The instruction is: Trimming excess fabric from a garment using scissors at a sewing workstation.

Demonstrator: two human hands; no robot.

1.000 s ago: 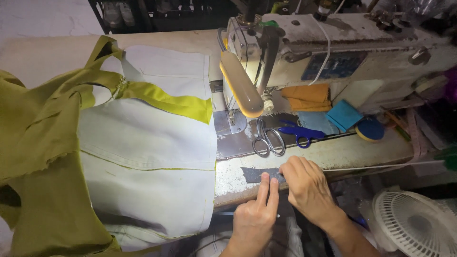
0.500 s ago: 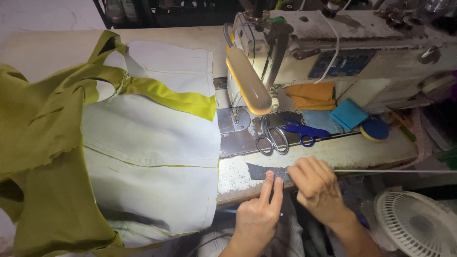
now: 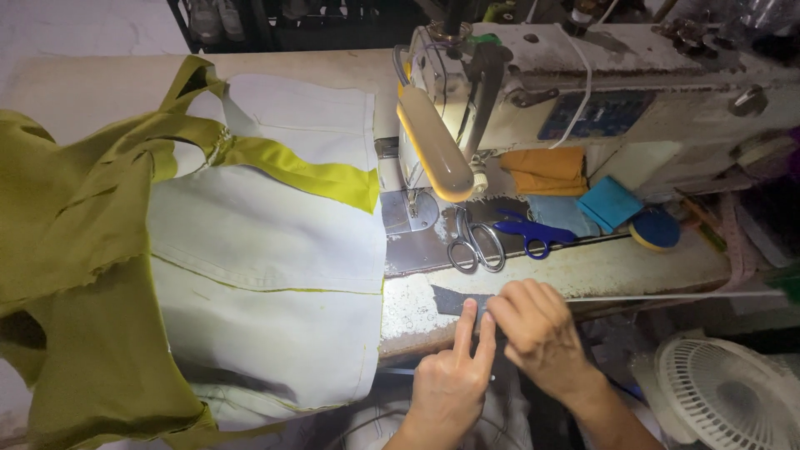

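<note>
A small dark grey fabric piece (image 3: 450,300) lies at the front edge of the sewing table (image 3: 633,271). My left hand (image 3: 454,375) presses two extended fingers down on it. My right hand (image 3: 542,333) rests beside it, fingers curled over the piece's right end. Behind the hands lie steel scissors (image 3: 473,246) and blue-handled scissors (image 3: 533,233). A pale grey garment with olive-green trim (image 3: 267,275) is spread to the left, under the sewing machine (image 3: 583,92) head.
Folded orange cloth (image 3: 546,171), blue fabric squares (image 3: 608,202) and a round blue-and-yellow disc (image 3: 656,229) sit by the machine base. A yellowish lamp (image 3: 433,146) hangs over the needle area. A white fan (image 3: 725,392) stands low at the right.
The view has shifted slightly. Both hands stay on the dark fabric piece with small finger adjustments.
</note>
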